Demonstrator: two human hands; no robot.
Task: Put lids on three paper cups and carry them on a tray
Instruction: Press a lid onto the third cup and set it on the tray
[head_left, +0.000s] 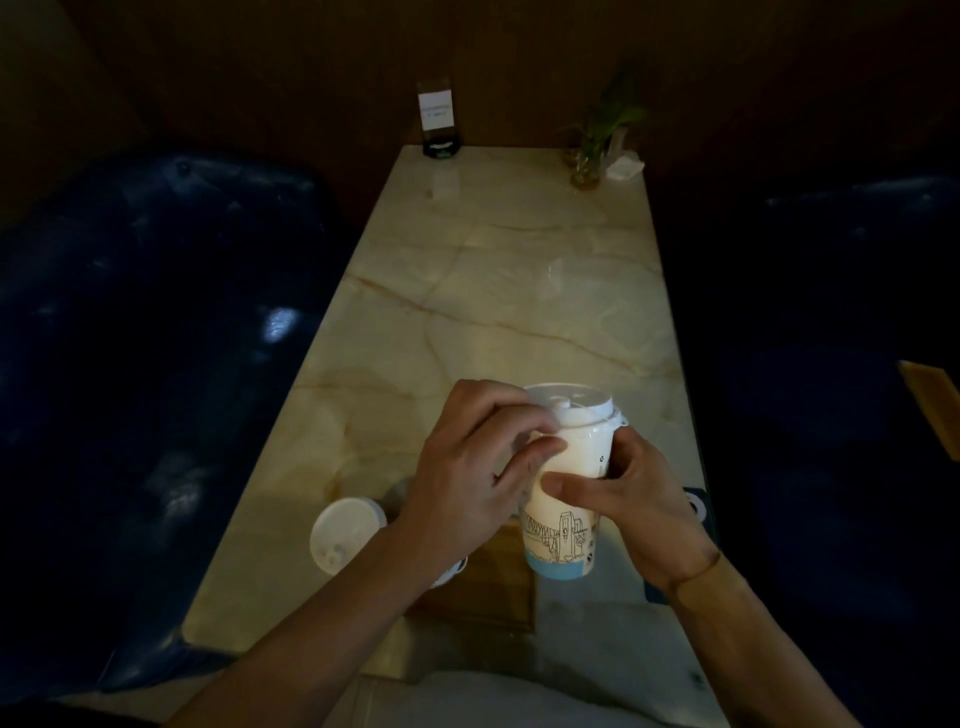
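A white paper cup (563, 540) with a line drawing and a blue base is held up over the table. My right hand (639, 504) grips its side. A white plastic lid (571, 405) sits on its top, and my left hand (472, 467) has its fingers on the lid's near-left rim. Under the cup lies a wooden tray (498, 587), mostly hidden by my arms. A second cup with a white lid (345, 532) stands at the tray's left edge. Behind my left wrist a bit of another white lid (451, 571) shows.
The marble table (519, 291) runs away from me, with a card holder (440, 122) and a small potted plant (597, 140) at its far end. Dark blue padded seats (156, 364) flank both sides. A dark object (698, 506) lies at the table's right edge.
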